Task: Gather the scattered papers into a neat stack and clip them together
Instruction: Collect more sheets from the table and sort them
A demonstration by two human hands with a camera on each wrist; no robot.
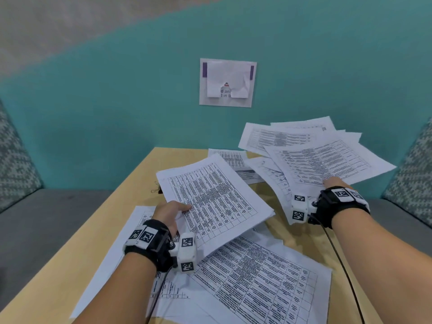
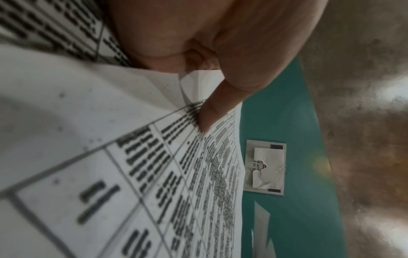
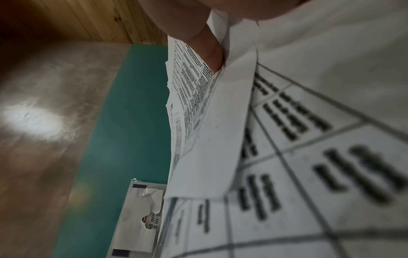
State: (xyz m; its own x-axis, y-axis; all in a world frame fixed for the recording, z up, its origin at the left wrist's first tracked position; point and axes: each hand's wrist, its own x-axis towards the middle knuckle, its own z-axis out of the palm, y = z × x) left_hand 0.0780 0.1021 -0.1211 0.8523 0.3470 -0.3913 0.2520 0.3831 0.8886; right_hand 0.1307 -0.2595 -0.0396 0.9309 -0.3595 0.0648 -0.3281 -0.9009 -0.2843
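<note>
My left hand [image 1: 171,212] pinches a small bundle of printed sheets [image 1: 212,199] by its near edge, lifted above the wooden table [image 1: 121,206]; the thumb [image 2: 212,111] lies on the top page. My right hand [image 1: 335,183] grips a fanned bunch of sheets [image 1: 327,157] raised over the table's right side, thumb [image 3: 207,47] on top. More printed pages [image 1: 257,284] lie loose on the table near me, and one [image 1: 231,157] at the far end. A black binder clip [image 1: 157,188] sits by the left edge, partly hidden behind the left bundle.
A teal wall [image 1: 117,101] stands behind the table with a taped notice [image 1: 228,82] on it. Grey bench seats [image 1: 46,213] with patterned cushions [image 1: 14,157] flank the table on both sides. A cable [image 1: 341,260] trails from my right wrist.
</note>
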